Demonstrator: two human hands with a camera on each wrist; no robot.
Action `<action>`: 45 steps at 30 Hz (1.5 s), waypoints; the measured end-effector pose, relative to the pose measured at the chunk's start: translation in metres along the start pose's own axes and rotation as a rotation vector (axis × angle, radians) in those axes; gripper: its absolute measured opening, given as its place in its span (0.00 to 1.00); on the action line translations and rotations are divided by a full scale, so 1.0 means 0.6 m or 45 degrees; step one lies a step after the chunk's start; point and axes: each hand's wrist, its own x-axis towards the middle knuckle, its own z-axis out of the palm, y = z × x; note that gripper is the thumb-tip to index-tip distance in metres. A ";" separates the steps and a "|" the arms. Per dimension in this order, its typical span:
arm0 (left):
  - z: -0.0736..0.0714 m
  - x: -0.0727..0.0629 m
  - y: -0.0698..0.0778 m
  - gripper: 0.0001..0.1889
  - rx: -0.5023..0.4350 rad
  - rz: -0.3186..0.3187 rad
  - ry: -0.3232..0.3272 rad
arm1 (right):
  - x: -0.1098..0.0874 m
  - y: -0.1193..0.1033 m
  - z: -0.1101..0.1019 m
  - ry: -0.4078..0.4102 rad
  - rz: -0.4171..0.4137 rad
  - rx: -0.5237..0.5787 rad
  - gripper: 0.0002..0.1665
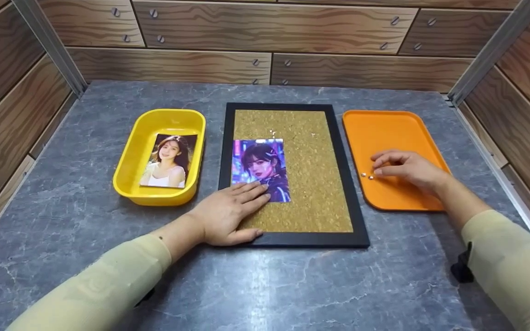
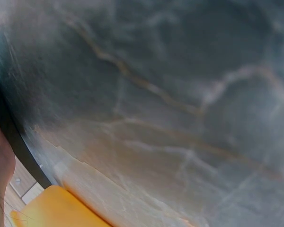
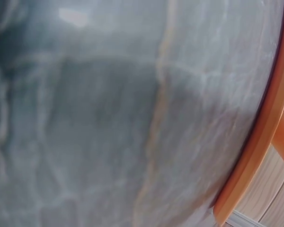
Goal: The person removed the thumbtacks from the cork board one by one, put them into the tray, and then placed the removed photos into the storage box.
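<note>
My left hand (image 1: 228, 214) lies with straight fingers on the lower left of a purple-toned portrait picture (image 1: 258, 158). The picture rests on a black-framed cork board (image 1: 315, 184), and the left thumb touches the bottom frame edge. Over the orange tray (image 1: 384, 128) is my right hand (image 1: 412, 170), fingers loosely bent, with a gap between thumb and forefinger. Small silvery pins (image 1: 363, 174) lie just beside its thumb tip. More tiny shiny pieces (image 1: 273, 133) sit on the cork above the picture; they are too small to make out.
A yellow bin (image 1: 124, 170) stands left of the board with a photo (image 1: 168, 161) of a person in a white top inside. Everything sits on a grey marbled table (image 1: 292, 285). Wood-patterned panels (image 1: 210, 27) close off the back and sides.
</note>
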 end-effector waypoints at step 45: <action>-0.003 0.001 0.000 0.42 -0.013 -0.014 -0.042 | 0.059 -0.168 0.064 0.030 -0.241 -0.031 0.28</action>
